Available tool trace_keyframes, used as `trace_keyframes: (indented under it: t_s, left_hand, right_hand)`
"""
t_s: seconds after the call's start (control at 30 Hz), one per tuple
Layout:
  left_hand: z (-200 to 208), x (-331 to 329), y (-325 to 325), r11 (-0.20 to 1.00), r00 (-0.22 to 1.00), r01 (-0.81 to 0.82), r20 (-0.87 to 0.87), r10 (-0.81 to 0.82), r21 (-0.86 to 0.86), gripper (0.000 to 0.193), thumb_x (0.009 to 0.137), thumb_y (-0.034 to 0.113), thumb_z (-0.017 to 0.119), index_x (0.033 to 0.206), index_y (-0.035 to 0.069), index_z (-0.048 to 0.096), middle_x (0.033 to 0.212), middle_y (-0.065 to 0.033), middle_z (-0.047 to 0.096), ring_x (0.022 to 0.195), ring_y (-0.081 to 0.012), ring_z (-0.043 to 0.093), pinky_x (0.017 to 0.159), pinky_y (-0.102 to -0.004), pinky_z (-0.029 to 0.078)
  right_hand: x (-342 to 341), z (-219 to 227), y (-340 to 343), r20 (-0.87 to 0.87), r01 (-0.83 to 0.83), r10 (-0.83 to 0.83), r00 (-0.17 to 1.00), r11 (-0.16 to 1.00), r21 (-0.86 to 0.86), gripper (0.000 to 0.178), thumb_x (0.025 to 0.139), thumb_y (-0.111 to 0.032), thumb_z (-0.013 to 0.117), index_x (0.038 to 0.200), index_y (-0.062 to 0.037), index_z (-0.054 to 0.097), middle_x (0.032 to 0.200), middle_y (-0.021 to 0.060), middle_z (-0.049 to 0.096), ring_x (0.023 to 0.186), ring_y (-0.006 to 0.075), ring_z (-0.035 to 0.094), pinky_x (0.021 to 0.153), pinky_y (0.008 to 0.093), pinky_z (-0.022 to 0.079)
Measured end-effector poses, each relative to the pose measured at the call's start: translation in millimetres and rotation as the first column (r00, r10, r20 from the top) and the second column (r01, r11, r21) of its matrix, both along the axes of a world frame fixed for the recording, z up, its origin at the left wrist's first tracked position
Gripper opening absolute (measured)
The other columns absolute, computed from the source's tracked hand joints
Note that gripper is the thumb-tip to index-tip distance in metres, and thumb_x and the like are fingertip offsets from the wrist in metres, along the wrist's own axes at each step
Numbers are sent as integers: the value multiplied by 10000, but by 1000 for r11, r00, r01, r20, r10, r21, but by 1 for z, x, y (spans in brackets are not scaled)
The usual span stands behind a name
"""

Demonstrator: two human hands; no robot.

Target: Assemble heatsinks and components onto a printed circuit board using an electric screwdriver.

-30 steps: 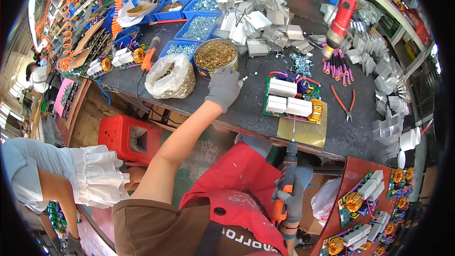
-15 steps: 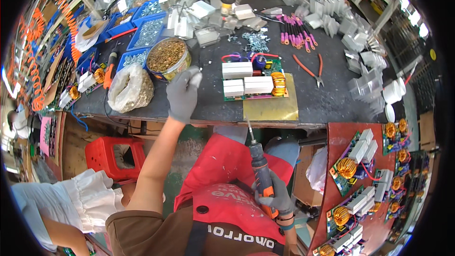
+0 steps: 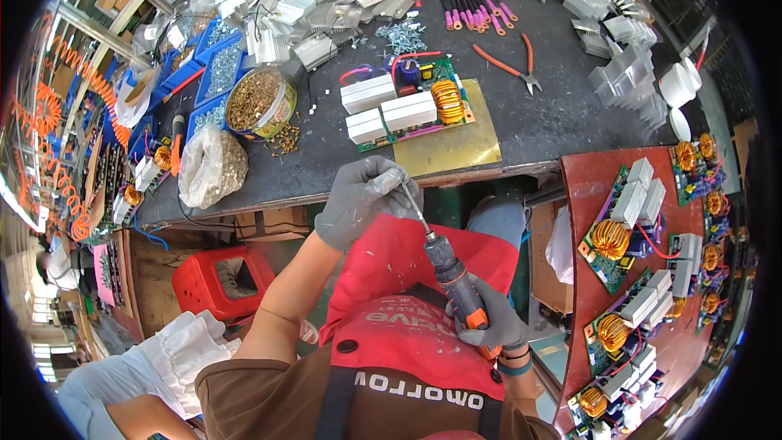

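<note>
Both hands on electric screwdriver

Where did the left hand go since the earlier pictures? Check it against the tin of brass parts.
Yes. The left hand has pulled back off the bench, away from the tin of brass parts, to the tip of the electric screwdriver.

An orange and black electric screwdriver slants upward, its handle wrapped by the grey-gloved right-hand fingers. Its thin metal bit points up-left, the tip pinched between the grey-gloved left-hand fingers.
</note>
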State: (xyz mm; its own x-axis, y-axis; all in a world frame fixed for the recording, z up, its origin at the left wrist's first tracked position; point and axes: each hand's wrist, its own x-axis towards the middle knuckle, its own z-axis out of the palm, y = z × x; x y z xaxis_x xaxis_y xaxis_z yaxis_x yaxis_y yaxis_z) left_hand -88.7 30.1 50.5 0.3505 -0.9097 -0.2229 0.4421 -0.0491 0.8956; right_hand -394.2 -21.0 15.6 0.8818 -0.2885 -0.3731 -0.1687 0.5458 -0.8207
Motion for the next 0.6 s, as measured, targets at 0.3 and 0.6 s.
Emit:
trace_keyframes:
  t_s: [0.3, 0.6]
  left_hand:
    - [19, 3, -9, 979, 982, 83, 150, -111, 185, 233, 928, 174, 649, 972, -52, 612, 878, -188, 691, 655, -200, 679, 556, -284, 554]
    - [18, 1, -17, 990, 993, 104, 48, -109, 93, 215, 939, 168, 622, 952, -46, 612, 867, -183, 696, 658, -196, 699, 554, -262, 562]
  right_hand:
    - [-9, 6, -8, -96, -133, 95, 991, 815, -564, 961, 659, -155, 822, 1475, -15, 334, 982, 159, 664, 845, 217, 687, 777, 326, 525]
    - [-6, 11, -6, -80, -93, 57, 995, 806, -585, 951, 688, -143, 806, 1486, 2, 310, 1062, 200, 652, 924, 285, 696, 796, 356, 540]
